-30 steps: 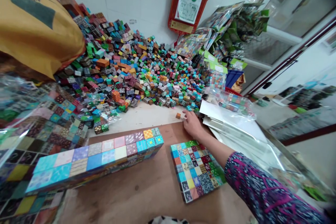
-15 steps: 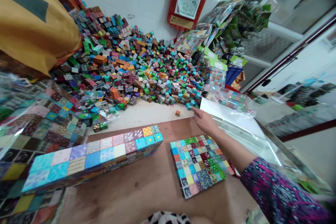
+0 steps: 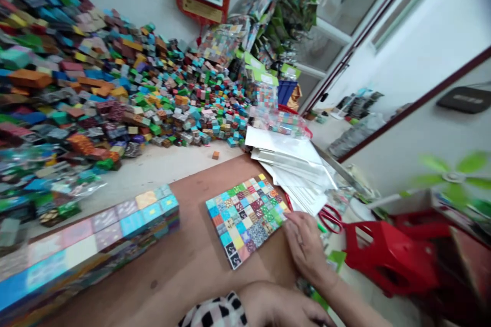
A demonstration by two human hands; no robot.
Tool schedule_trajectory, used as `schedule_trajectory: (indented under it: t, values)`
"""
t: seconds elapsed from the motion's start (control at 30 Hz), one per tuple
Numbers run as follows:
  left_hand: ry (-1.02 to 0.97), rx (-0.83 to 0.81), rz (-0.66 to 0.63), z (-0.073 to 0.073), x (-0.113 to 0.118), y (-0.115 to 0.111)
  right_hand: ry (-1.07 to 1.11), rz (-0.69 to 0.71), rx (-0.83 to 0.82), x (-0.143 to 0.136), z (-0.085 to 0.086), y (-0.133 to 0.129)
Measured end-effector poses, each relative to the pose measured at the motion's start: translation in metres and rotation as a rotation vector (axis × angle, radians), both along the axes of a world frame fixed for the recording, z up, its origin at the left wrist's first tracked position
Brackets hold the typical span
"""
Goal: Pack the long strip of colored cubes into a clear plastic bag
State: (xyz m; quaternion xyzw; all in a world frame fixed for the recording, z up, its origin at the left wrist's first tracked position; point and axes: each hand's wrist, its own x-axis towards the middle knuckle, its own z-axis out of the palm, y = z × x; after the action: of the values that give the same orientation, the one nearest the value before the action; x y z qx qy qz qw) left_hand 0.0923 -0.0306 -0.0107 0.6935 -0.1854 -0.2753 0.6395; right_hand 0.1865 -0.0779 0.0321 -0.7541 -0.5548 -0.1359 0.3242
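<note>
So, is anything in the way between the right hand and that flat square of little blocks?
Nothing visible: the right hand is at the edge of the flat square of blocks, perhaps touching it. The white sheets lie beyond, not between them.

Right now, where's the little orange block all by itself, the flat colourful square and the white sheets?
Little orange block (image 3: 216,155): head view, its middle.
Flat colourful square (image 3: 248,215): head view, middle of its patterned top.
White sheets (image 3: 283,145): head view, on the topmost sheet.
</note>
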Motion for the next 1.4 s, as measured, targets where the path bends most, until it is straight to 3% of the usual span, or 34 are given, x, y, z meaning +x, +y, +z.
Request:
schedule_trajectory:
  t: [0.07, 0.2, 0.37, 0.5, 0.83, 1.4]
  values:
    - [0.12, 0.041, 0.001, 0.009, -0.006, 0.003, 0.067, -0.019, -0.035, -0.006, -0.013, -0.017]
    - [0.138, 0.099, 0.046, 0.027, -0.018, 0.011, 0.24, -0.088, -0.023, -0.018, -0.029, -0.025]
    - [0.116, 0.088, 0.035, 0.027, -0.017, 0.015, 0.223, -0.16, -0.001, -0.021, -0.037, -0.017]
    - [0.091, 0.101, 0.048, 0.028, -0.016, 0.016, 0.19, -0.169, 0.013, -0.022, -0.038, -0.014]
    - [0.087, 0.025, 0.082, 0.051, -0.019, 0.024, 0.09, -0.244, -0.025, -0.018, -0.029, -0.012]
    - [0.27, -0.061, 0.132, 0.053, -0.021, 0.023, 0.024, -0.346, -0.121, -0.012, -0.031, -0.007]
